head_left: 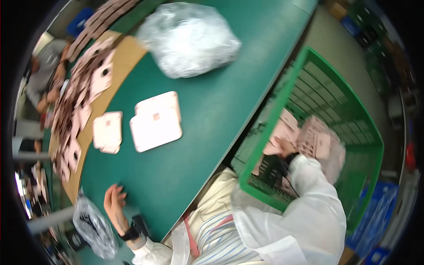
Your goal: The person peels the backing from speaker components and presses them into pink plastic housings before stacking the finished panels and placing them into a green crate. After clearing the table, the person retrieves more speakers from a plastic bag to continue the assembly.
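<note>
Pink pieces (281, 131) blurry beneath right hand (286, 146), its grip unclear; left hand (115, 204) loosely half-spread

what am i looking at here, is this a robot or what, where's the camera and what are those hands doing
No robot here: these are a person's bare hands, seen by a wide fisheye camera worn on the head and looking down, so straight edges bend. There is just this one view.

The left hand is over the green table, fingers loosely curled, holding nothing. The right hand reaches into a green crate beside the table and is at some pale pink pieces; whether it grips one is unclear.

On the table are a larger pink stack, a smaller pink stack and a big clear plastic bag. Many pink parts line the far left side.
</note>
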`<state>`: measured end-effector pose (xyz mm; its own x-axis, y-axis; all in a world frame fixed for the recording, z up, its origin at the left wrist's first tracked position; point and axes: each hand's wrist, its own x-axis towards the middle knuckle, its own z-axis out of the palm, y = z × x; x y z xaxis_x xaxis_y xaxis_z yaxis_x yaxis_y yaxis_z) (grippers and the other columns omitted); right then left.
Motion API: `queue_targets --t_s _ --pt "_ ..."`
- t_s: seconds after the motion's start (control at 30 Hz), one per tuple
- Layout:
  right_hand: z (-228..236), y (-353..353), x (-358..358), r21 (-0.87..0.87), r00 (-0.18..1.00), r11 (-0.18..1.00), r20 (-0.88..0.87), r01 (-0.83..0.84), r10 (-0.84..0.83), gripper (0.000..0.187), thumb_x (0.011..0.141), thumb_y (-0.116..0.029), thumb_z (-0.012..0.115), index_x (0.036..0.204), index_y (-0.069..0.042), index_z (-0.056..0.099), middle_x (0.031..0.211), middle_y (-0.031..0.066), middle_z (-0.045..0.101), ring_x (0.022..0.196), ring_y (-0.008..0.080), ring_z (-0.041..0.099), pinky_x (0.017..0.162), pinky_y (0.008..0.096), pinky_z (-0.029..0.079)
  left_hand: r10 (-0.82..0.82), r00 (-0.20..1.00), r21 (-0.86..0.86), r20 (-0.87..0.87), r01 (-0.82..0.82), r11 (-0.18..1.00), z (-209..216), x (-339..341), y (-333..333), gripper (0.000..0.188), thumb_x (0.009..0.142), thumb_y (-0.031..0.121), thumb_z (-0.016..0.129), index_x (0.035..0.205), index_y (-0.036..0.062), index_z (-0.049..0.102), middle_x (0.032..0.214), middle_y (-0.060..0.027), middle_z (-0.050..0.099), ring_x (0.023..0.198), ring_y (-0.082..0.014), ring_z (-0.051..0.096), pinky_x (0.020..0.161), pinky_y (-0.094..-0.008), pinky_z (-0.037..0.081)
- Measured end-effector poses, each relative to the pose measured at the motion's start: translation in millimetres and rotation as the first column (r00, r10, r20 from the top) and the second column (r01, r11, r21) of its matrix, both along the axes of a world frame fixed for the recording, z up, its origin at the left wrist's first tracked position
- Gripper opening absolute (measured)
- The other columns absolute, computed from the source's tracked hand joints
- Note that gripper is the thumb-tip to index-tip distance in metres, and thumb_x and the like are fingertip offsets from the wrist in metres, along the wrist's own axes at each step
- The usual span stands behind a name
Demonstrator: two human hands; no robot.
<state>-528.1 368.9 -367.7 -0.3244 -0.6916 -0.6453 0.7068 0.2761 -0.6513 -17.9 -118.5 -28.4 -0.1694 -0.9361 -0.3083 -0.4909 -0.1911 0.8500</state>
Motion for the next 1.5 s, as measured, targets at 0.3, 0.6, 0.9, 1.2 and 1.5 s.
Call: queue_targets --t_s 0.3,0.6,0.9,1.2,1.5 --pt "216 -49 92 0.192 0.893 0.938 0.299 0.288 -0.335 0.03 0.091 -0.018 0.052 0.113 0.002 0.057 0.105 0.0155 0.065 0.095 0.0286 0.064 0.085 0.0368 0.053 0.088 0.686 -0.592 0.723 0.548 0.591 33 -99 -60 0.073 0.076 0.041 0.071 0.136 0.0155 0.041 0.133 -0.0244 0.043 0.12 -0.0441 0.042 0.094 -0.0473 0.043" --pt "353 -37 59 -0.325 0.634 0.746 -0.394 0.582 -0.666 0.043 0.093 -0.017 0.054 0.13 0.002 0.043 0.123 0.0124 0.055 0.108 0.0248 0.057 0.095 0.0378 0.047 0.032 0.729 -0.605 0.683 0.541 0.584 -9 -68 -92 0.066 0.082 0.037 0.062 0.14 0.0191 0.036 0.131 -0.0286 0.044 0.108 -0.0506 0.05 0.083 -0.0474 0.05" --pt "453 -232 139 -0.553 0.859 0.825 -0.362 0.116 -0.363 0.043 0.094 -0.02 0.053 0.131 0.001 0.044 0.122 0.0118 0.057 0.107 0.0237 0.058 0.094 0.0375 0.047 0.24 0.955 -0.38 -0.177 -0.291 0.878 -4 38 -80 0.044 0.087 0.027 0.055 0.127 0.0091 0.05 0.12 -0.0243 0.053 0.102 -0.0385 0.055 0.082 -0.045 0.047" --pt "432 -389 272 -0.311 0.853 0.804 -0.311 -0.507 0.419 0.04 0.089 -0.015 0.06 0.124 0.003 0.05 0.117 0.0115 0.061 0.1 0.0202 0.062 0.091 0.0331 0.048 0.101 0.788 -0.055 -0.608 -0.168 0.984 47 19 -4 0.041 0.093 0.027 0.055 0.124 0.0003 0.051 0.119 -0.0104 0.058 0.117 -0.0212 0.049 0.098 -0.0411 0.037" --pt "376 -414 310 -0.141 0.578 0.561 -0.253 -0.816 0.776 0.038 0.084 -0.007 0.067 0.119 0.002 0.055 0.115 0.0099 0.062 0.099 0.0164 0.061 0.089 0.029 0.048 0.23 0.548 0.193 -0.804 -0.125 0.973 26 48 44 0.039 0.094 0.014 0.052 0.13 -0.0002 0.046 0.122 -0.0113 0.056 0.106 -0.0191 0.058 0.095 -0.0338 0.045"
